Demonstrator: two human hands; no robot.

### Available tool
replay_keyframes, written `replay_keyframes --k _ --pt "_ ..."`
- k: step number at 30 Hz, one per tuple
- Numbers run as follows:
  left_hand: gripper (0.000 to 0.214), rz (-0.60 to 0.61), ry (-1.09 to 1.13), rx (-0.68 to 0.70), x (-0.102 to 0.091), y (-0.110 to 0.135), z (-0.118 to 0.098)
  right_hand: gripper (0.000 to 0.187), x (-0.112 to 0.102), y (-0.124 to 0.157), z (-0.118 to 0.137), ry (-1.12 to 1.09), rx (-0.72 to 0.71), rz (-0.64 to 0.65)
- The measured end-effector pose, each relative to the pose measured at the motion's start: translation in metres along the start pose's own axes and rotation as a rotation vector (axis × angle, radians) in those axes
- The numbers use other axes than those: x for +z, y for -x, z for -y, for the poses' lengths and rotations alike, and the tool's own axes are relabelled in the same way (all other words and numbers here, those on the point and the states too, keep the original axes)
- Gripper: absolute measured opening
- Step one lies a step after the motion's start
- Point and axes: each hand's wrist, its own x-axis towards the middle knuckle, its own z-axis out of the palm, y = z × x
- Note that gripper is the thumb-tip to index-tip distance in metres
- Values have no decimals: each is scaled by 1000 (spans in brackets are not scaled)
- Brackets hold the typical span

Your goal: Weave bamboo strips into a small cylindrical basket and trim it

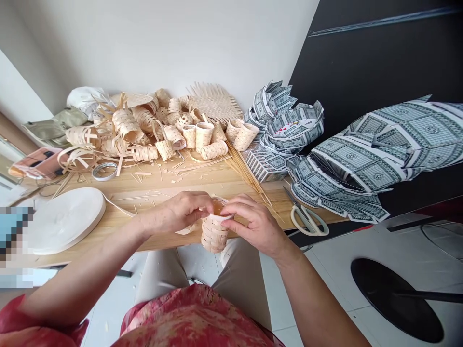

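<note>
A small woven basket [213, 233] of pale wood strips is held upright in front of the table edge, its lower part hanging below the table line. My left hand [179, 212] grips the far left of its rim. My right hand [253, 224] pinches the near right of the rim, with a white strip [222, 218] running along it under the fingers. Part of the basket's mouth is hidden by my fingers. A wide roll of white strip [65, 220] lies on the table to the left of my left forearm.
A wooden table [155, 180] holds a heap of woven baskets and cut strips [144, 130], loose sticks [249, 171], tape [104, 171] and scissors [307, 220]. Structures folded from playing cards [376, 154] stand at right. A black panel and white wall rise behind.
</note>
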Motion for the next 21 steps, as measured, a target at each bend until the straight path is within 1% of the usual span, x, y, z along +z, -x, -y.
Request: replay_keyframes --k 2,4,5,7,10,14,17,21 --pt "13 34 107 -56 -1 0 1 4 0 1 1 -33 26 3" --pt "13 73 217 -115 1 0 2 2 2 2 2 -52 48 -23" --pt "13 88 261 -130 2 0 3 1 3 2 2 -50 55 -46" --pt "13 90 316 -124 5 -1 5 6 6 2 3 -31 63 -93" --pt "14 31 328 -83 10 -2 8 12 9 2 3 -5 65 -116" --pt "17 -52 301 -64 16 -2 9 13 8 1 1 -5 55 -86" --pt "16 -105 335 -64 20 -3 8 13 7 0 0 7 51 -76" --pt "14 -257 392 -84 29 -7 8 14 9 1 0 31 61 -80"
